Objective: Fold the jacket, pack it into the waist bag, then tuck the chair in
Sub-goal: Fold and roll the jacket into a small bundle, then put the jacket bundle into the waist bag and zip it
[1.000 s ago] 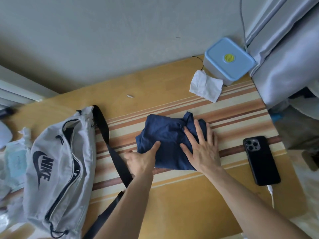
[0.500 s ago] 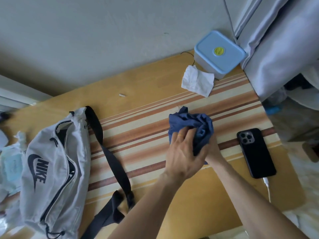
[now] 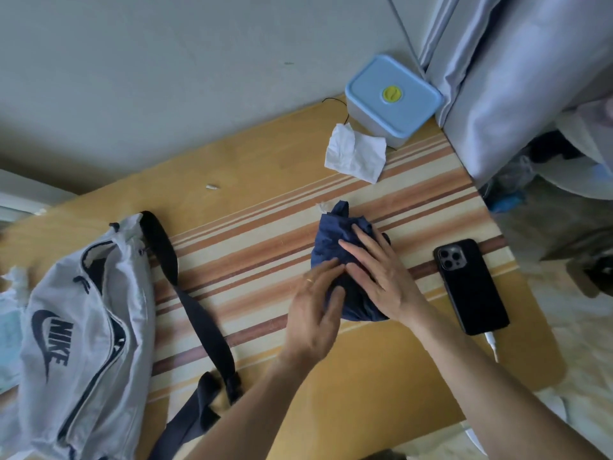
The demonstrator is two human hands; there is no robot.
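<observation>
We see a wooden table (image 3: pixel 272 161) with a striped mat (image 3: pixel 258 260) across the middle of the frame. The dark blue jacket (image 3: pixel 335 240) sits a little right of the middle, on the mat. It is squashed into a small, lumpy bundle, and one loose end pokes up at the top.

Both hands are on the jacket. The right hand (image 3: pixel 381 277) lies flat on top of the bundle with its fingers spread out wide, pressing down. The left hand (image 3: pixel 315 310) is at the lower left side of the bundle. Its fingers are loosely bent and touch the cloth, and there is a ring on one finger. We cannot tell if the left hand is truly gripping the cloth or just pushing on it.

The grey waist bag (image 3: pixel 79 327) lies in the lower left of the frame, well apart from the jacket. Its zipper looks open. Its black strap (image 3: pixel 199 320) runs down across the mat between the bag and the hands.

A black phone (image 3: pixel 471 287) lies face down just right of the right hand, with a white cable (image 3: pixel 492 345) plugged in at its lower end. In the upper right we see a blue box (image 3: pixel 391 97) with a yellow dot on its lid. A crumpled white tissue (image 3: pixel 356 156) lies just beside the box.
</observation>
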